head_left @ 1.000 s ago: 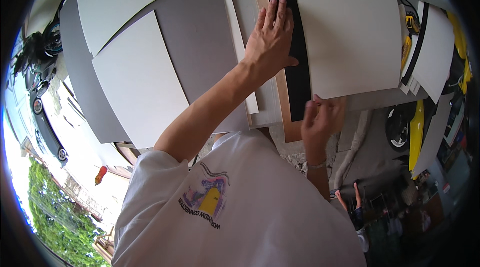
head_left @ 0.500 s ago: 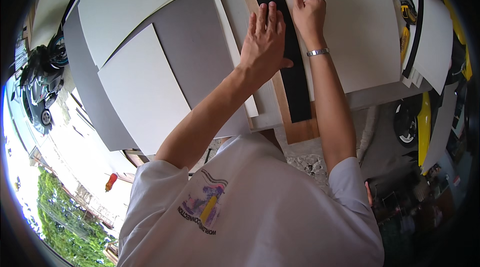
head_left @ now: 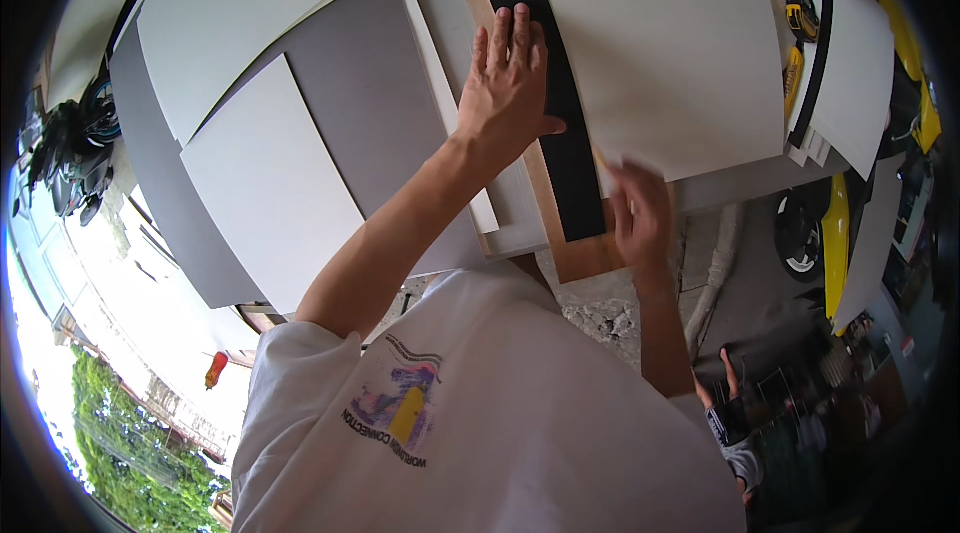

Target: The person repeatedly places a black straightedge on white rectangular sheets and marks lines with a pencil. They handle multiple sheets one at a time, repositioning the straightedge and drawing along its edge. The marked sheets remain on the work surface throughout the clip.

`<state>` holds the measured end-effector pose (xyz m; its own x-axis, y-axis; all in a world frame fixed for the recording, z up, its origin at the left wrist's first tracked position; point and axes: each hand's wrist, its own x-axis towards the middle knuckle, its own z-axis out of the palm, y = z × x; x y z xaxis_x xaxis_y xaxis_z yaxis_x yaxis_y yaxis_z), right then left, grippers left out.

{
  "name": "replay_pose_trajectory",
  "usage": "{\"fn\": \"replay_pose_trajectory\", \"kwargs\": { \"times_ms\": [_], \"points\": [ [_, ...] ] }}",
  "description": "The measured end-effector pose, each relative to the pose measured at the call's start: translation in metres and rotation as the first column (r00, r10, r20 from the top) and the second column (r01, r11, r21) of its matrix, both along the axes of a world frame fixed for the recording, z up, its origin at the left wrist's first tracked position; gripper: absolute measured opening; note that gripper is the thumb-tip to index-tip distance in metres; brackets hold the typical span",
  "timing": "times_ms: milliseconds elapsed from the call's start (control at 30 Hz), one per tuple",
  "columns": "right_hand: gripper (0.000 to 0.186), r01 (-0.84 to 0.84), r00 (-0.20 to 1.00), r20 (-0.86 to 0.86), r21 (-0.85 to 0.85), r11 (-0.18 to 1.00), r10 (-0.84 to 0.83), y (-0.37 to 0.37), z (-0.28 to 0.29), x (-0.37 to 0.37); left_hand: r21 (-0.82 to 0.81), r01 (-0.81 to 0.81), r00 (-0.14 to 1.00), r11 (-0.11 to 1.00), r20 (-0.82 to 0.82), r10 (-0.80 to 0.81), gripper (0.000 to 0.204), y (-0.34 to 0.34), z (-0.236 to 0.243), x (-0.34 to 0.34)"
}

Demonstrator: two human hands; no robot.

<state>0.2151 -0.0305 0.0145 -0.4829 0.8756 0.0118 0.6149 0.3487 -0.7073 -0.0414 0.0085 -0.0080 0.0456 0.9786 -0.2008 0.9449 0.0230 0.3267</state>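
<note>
My left hand (head_left: 507, 98) lies flat on a long black strip (head_left: 575, 173), fingers stretched out and thumb spread to the right. The strip rests along a wooden board (head_left: 582, 263) and borders the left side of a large white sheet (head_left: 680, 53). My right hand (head_left: 640, 213), smeared by motion, is at the near edge of that sheet, just right of the strip's near end. Its fingers are closed on a yellow pencil (head_left: 601, 159), which shows only as a blur against the sheet.
White sheets (head_left: 262, 168) lie on a grey panel (head_left: 345, 63) at left. To the right are a tape measure (head_left: 801, 19), a yellow cutter-like tool (head_left: 792, 78) and another white sheet (head_left: 855, 63) with a black strip. Another person (head_left: 735, 423) is at lower right.
My right hand has come toward me with the pencil, from the strip's far part to its near end. The left hand stays flat on the strip. The whole view has shifted slightly.
</note>
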Motion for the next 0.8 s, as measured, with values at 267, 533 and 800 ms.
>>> {"fn": "replay_pose_trajectory", "kwargs": {
  "times_ms": [267, 533, 800],
  "points": [
    [0.033, 0.225, 0.932, 0.310, -0.086, 0.971, -0.188, -0.093, 0.030, 0.029, 0.036, -0.009, 0.992, 0.999, 0.122, 0.004, 0.123, 0.000, 0.000, -0.007],
    [0.057, 0.414, 0.887, 0.367, -0.370, 0.832, -0.278, -0.078, 0.005, -0.031, 0.216, -0.289, 0.939, 0.933, 0.254, 0.232, 0.072, -0.052, -0.007, -0.041],
    [0.050, 0.513, 0.770, 0.099, -0.683, 0.519, -0.630, -0.028, 0.090, 0.111, 0.478, -0.155, 0.977, 0.864, 0.204, 0.062, 0.063, 0.053, -0.031, -0.008]
  ]
}}
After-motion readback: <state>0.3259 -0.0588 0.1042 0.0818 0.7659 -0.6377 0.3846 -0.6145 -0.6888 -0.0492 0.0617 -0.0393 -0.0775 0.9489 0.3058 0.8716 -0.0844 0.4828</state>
